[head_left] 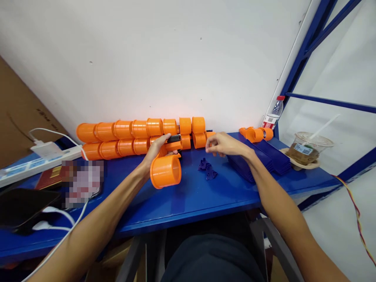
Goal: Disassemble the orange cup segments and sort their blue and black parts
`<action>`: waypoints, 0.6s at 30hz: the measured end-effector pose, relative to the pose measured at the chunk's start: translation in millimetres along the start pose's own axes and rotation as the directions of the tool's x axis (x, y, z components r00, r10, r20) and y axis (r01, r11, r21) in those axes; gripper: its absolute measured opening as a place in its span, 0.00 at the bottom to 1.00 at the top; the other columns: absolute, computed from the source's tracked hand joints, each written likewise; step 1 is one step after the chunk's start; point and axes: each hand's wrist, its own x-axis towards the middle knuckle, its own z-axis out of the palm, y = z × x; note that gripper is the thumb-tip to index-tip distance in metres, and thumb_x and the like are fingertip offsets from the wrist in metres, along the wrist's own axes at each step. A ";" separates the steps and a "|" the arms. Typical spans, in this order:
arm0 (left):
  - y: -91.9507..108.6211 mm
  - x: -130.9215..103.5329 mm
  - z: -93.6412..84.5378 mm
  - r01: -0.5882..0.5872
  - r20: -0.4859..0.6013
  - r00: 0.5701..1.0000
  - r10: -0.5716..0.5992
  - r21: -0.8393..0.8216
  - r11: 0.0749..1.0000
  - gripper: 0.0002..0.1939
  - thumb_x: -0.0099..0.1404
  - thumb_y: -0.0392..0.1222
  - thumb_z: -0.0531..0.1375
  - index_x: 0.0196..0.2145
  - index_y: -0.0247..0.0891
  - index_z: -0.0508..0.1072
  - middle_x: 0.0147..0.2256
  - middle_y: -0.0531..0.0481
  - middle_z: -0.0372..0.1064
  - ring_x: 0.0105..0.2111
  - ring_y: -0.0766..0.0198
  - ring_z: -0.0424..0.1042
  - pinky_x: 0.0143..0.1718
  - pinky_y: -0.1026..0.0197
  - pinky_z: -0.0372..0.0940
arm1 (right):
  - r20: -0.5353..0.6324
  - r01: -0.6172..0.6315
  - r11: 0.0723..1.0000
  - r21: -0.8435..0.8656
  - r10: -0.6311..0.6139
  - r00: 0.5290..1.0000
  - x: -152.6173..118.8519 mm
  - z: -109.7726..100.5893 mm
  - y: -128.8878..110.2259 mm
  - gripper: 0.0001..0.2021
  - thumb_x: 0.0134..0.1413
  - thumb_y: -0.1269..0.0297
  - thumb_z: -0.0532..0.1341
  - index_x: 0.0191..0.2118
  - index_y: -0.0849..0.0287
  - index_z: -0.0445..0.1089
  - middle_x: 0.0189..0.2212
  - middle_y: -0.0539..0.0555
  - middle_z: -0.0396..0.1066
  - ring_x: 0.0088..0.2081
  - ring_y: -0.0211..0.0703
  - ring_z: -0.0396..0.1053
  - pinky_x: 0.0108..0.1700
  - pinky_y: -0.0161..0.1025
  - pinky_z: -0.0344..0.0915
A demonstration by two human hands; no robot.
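My left hand (158, 149) is closed around an orange plastic part (166, 172) with a wide round cup at its near end. A black cylindrical piece (174, 138) shows by the fingertips at its far end. My right hand (221, 144) hovers over the blue tabletop with its fingers curled into a pinch; whatever they hold, if anything, is hidden. Just below it lie small dark blue pieces (207, 168). Behind both hands, orange cup-shaped parts (123, 129) stand in two stacked rows against the wall.
Dark blue flat panels (249, 162) are stacked to the right. Beyond them are more orange parts (255, 134), a bottle (274, 113) and a drink cup with a straw (305, 149). At left are a power strip (44, 162), white cables and a phone-like item (85, 184).
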 end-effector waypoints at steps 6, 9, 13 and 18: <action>-3.2 -3.6 10.7 -0.046 -0.046 0.998 0.046 -0.007 0.999 0.07 0.69 0.41 0.61 0.41 0.36 0.71 0.25 0.52 0.72 0.17 0.65 0.72 0.19 0.66 0.70 | -0.553 0.323 0.945 0.048 -0.244 0.797 12.4 36.5 -15.2 0.04 0.60 0.67 0.61 0.34 0.59 0.72 0.23 0.46 0.70 0.25 0.35 0.64 0.33 0.35 0.60; -7.3 -4.7 14.7 -0.059 -0.006 0.998 0.059 0.009 0.998 0.07 0.70 0.41 0.59 0.40 0.34 0.72 0.28 0.50 0.73 0.17 0.66 0.71 0.21 0.65 0.72 | -0.539 0.380 0.923 0.063 -0.289 0.791 19.5 58.8 -20.6 0.04 0.61 0.65 0.63 0.36 0.58 0.72 0.23 0.46 0.69 0.25 0.35 0.64 0.33 0.35 0.59; -16.8 -6.3 17.8 -0.092 0.031 0.995 0.091 0.044 0.995 0.06 0.67 0.41 0.63 0.35 0.36 0.71 0.29 0.51 0.73 0.18 0.67 0.71 0.22 0.64 0.72 | -0.548 0.388 0.918 0.079 -0.285 0.787 25.0 76.5 -21.3 0.04 0.59 0.65 0.66 0.34 0.57 0.70 0.25 0.47 0.70 0.25 0.35 0.64 0.33 0.35 0.60; -30.9 -4.9 17.1 -0.170 0.115 0.981 0.156 0.131 0.977 0.16 0.63 0.52 0.68 0.35 0.36 0.71 0.27 0.52 0.70 0.19 0.67 0.72 0.15 0.70 0.58 | -0.665 0.379 0.923 0.065 -0.243 0.706 24.4 78.8 -21.4 0.07 0.55 0.64 0.69 0.32 0.57 0.70 0.34 0.50 0.72 0.29 0.36 0.65 0.34 0.36 0.64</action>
